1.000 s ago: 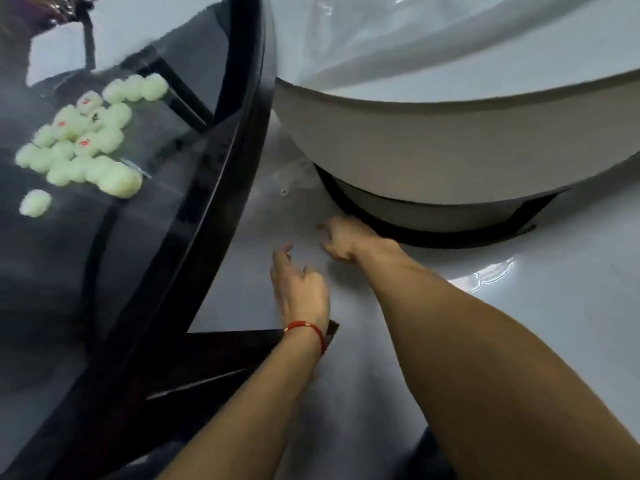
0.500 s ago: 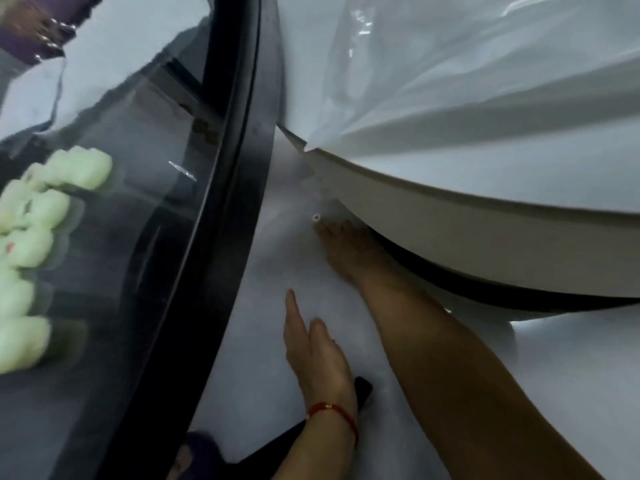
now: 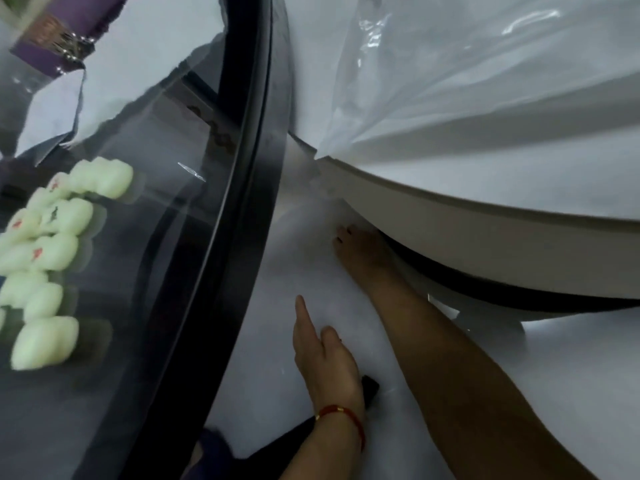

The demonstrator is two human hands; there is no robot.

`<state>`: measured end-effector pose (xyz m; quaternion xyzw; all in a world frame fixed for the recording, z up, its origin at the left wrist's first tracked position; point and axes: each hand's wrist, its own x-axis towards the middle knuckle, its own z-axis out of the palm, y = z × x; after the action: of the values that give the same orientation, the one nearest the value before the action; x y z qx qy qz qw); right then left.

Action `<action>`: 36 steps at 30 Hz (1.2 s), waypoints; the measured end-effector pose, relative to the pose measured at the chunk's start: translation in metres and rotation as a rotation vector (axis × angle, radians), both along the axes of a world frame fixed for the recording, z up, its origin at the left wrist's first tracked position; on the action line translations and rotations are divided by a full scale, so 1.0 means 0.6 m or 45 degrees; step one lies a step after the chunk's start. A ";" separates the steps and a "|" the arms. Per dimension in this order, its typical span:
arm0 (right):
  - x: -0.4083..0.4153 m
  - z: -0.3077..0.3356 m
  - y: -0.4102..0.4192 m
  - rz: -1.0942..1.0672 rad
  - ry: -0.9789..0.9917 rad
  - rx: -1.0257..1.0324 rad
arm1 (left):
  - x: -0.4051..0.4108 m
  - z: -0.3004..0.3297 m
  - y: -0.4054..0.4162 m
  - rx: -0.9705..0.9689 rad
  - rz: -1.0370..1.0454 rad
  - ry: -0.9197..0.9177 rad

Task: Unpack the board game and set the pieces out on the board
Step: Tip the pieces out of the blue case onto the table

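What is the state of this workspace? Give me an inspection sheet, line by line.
Surface: dark glass table with a black rim, left of a pale floor.
Job's things: pale green game pieces clustered on the glass, some with red marks.
Clutter: purple box at top left; clear plastic sheet over white furniture.
Hands: left hand open above the floor; right hand reaching under the furniture's edge, fingers unclear.
Cables: nothing seen.
Surroundings: white curved furniture on a dark base.

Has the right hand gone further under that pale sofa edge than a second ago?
Yes. The right hand has reached forward along the floor to the sofa base; earlier it lay short of it.
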<state>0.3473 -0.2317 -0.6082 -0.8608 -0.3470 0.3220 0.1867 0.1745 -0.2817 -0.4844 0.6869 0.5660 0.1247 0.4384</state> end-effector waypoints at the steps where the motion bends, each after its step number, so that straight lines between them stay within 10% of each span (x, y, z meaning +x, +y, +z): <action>1: -0.012 0.022 -0.022 -0.018 0.030 -0.052 | -0.004 -0.002 -0.001 -0.018 -0.027 -0.001; 12: -0.130 0.035 -0.135 -0.324 -0.145 0.157 | -0.033 0.037 -0.049 -0.305 -0.275 0.205; 18: -0.180 0.170 -0.211 -0.843 0.325 0.504 | -0.061 0.123 -0.069 -0.449 -0.444 0.214; 24: -0.192 0.414 -0.318 -0.665 0.768 0.588 | -0.116 0.231 -0.074 -0.599 -0.523 0.070; 30: -0.206 0.647 -0.368 -0.396 0.438 0.332 | -0.219 0.359 -0.072 -0.337 -1.072 -0.146; 36: -0.231 0.759 -0.289 -0.365 0.117 0.661 | -0.269 0.482 0.031 -0.184 -1.024 -0.503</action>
<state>0.2086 -0.4049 -0.1525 -0.8089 -0.2840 0.2316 0.4598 0.0131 -0.2633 -0.1953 0.7829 0.1670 0.0332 0.5984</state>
